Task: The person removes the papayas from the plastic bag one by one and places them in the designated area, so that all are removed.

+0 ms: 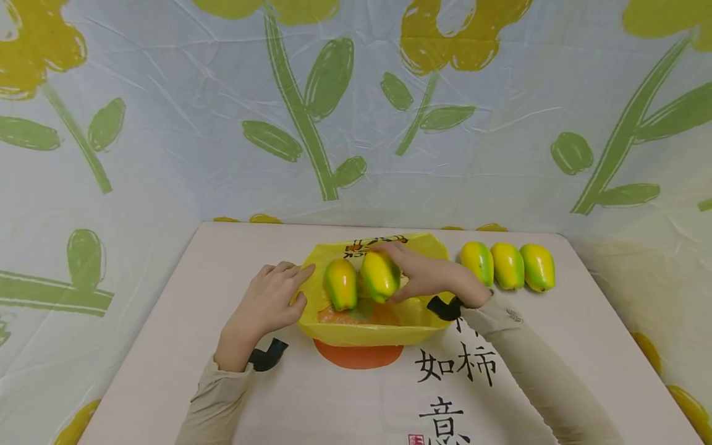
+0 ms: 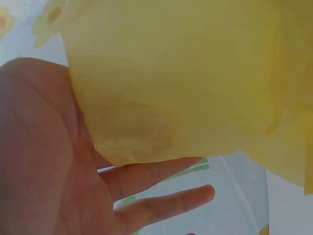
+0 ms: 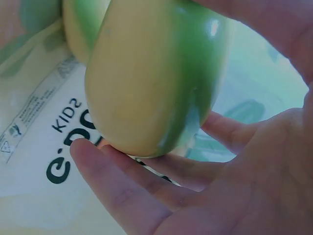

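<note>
A yellow plastic bag lies on the table with its mouth open. One yellow-green papaya sits at the bag's left part. My right hand grips another papaya over the bag, thumb near its lower side and fingers round its far end. In the right wrist view, fingers bend along the rounded end of the held papaya. At the bag's left edge rests my left hand, its index finger touching the rim. The left wrist view shows two extended fingers beside the bag, which hides the others.
Several things stand around the bag: three papayas in a row at the back right, and a table mat with black characters and an orange shape. Behind the table hangs a flower-printed cloth.
</note>
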